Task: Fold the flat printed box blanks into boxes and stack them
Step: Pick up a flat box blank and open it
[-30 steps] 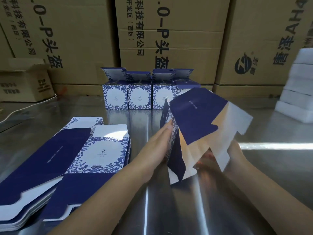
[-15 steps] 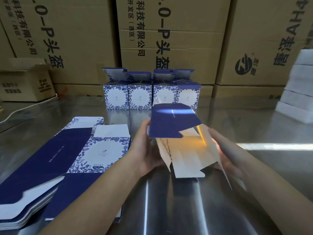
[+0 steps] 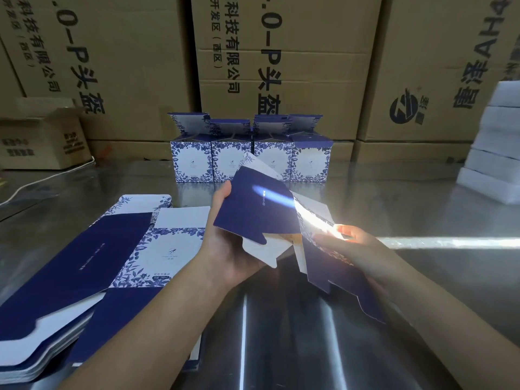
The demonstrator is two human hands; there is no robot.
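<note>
Head view: the left hand (image 3: 230,249) grasps the half-folded box blank (image 3: 259,212), fingers curled beneath it and thumb pressed on the navy panel's left edge. The right hand (image 3: 351,246) lays its fingers (image 3: 346,231) against the floral panel. Its thumb is hidden, so whether it pinches cannot be told. The stack of flat blanks (image 3: 112,263) lies left of the left fingers, and the folded boxes (image 3: 250,161) stand beyond both hands.
</note>
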